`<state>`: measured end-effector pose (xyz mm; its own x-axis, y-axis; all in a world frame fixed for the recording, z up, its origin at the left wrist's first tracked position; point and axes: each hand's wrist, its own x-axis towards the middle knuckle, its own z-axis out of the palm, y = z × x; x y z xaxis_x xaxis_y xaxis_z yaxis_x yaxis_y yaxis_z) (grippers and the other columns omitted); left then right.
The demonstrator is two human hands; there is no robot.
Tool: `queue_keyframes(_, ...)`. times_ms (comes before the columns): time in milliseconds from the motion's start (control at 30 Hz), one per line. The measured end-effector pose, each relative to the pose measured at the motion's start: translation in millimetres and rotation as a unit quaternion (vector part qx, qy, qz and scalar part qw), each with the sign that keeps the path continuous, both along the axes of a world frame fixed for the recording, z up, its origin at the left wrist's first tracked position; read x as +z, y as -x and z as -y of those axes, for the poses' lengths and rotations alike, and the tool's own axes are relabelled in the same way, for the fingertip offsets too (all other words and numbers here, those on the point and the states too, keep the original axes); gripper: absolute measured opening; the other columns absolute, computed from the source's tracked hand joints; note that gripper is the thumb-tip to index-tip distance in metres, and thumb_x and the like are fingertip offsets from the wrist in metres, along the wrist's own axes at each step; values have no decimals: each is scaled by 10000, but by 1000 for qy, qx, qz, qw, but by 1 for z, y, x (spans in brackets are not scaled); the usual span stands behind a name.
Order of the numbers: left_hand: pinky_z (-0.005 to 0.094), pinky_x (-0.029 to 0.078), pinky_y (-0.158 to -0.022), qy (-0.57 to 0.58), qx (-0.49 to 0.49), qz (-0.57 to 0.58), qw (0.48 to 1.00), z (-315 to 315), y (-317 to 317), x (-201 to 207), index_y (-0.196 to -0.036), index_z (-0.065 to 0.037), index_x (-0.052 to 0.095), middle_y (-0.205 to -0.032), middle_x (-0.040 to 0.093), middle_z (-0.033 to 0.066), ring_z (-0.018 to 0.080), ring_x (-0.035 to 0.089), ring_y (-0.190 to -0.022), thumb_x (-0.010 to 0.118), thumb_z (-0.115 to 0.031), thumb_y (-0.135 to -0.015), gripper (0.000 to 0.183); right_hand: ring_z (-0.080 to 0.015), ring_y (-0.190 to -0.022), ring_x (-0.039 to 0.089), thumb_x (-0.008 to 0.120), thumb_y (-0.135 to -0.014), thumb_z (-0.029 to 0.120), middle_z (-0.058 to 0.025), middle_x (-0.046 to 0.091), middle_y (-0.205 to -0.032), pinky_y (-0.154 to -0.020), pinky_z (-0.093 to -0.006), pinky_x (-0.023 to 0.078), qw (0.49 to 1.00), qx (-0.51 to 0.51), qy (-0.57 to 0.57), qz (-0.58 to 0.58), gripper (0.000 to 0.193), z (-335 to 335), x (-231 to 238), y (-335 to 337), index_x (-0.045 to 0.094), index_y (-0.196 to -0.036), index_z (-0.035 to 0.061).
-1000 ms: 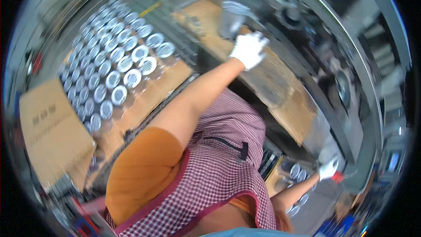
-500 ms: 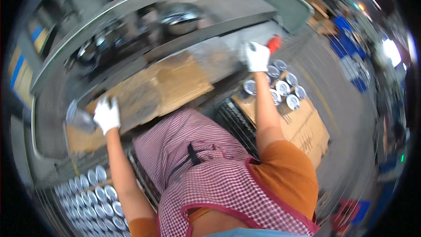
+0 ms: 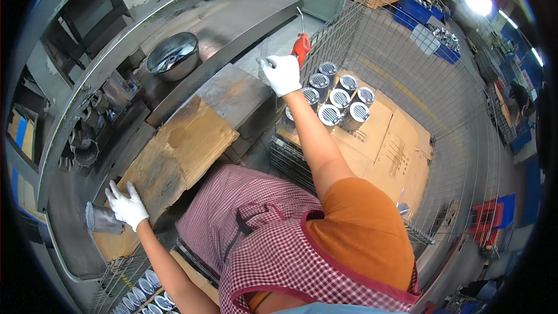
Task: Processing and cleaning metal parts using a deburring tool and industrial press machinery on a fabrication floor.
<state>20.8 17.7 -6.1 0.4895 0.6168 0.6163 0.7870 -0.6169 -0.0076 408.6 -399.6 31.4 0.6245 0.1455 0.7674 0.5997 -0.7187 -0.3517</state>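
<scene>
My left hand [image 3: 127, 204], in a white glove, has its fingers spread over the lower left end of a stained cardboard sheet [image 3: 189, 150]. Right beside it lies a grey metal cylinder [image 3: 103, 220]; whether the glove touches it I cannot tell. My right hand [image 3: 282, 74], gloved too, is stretched out past the far end of a grey plate [image 3: 235, 90]. Its fingers point left, slightly bent and apart, with nothing visible in them. Close to its right side is a red air blow gun [image 3: 301, 47] with its thin nozzle upward.
Several shiny cylinders with slotted tops [image 3: 340, 99] stand on cardboard [image 3: 401, 145] inside a wire mesh cage [image 3: 459, 134] at my right. More cylinders [image 3: 142, 291] fill a cage at lower left. A metal bowl [image 3: 172, 53] sits behind a raised ledge on the bench.
My view has turned, shifting the scene leftward and bringing more of the right cage in. My left hand stays near the cylinder; my right hand stays near the blow gun.
</scene>
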Motion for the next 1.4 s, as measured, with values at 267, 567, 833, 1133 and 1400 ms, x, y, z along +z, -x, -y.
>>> queue_keyframes(267,547,411,-1057,-60,35,-43,997,-2,0,-2,-1498,-202,459,-1549,401,202,411,462,-1348,543,-544,-964,640,-365,-569,630,666,-898,379,-181,613,-603,-567,-442,472,1000,18,-12,14,396,1,2,0,688,-652,69)
queue_keyframes(567,577,296,-1141,-59,96,-133,985,4,-6,2,-1544,-208,398,-1610,326,180,384,340,-1456,436,-602,-991,680,-294,-548,654,625,-923,350,-79,626,-541,-602,-415,500,999,-7,28,15,405,0,-2,-3,662,-596,114)
queue_keyframes(833,439,346,-1150,177,-75,-122,974,-12,-2,-5,-1402,-72,572,-1479,516,182,338,464,-1383,479,-502,-1011,588,-350,-645,675,643,-883,406,-152,673,-645,-673,-465,489,997,18,7,-74,374,0,-5,-6,700,-666,107)
queue_keyframes(1133,485,425,-1081,-15,-24,-70,997,-7,-2,-5,-1483,-142,479,-1517,452,214,399,466,-1360,489,-495,-1009,591,-352,-630,671,658,-873,395,-156,666,-634,-657,-466,490,998,20,0,-62,364,-2,-6,-6,699,-661,102)
queue_keyframes(1400,432,382,-1121,172,-77,-131,973,-18,1,-11,-1422,-90,548,-1486,506,183,349,491,-1353,452,-510,-1017,591,-350,-630,673,657,-874,388,-157,669,-641,-667,-462,499,998,9,16,-58,353,0,-2,-3,709,-674,103)
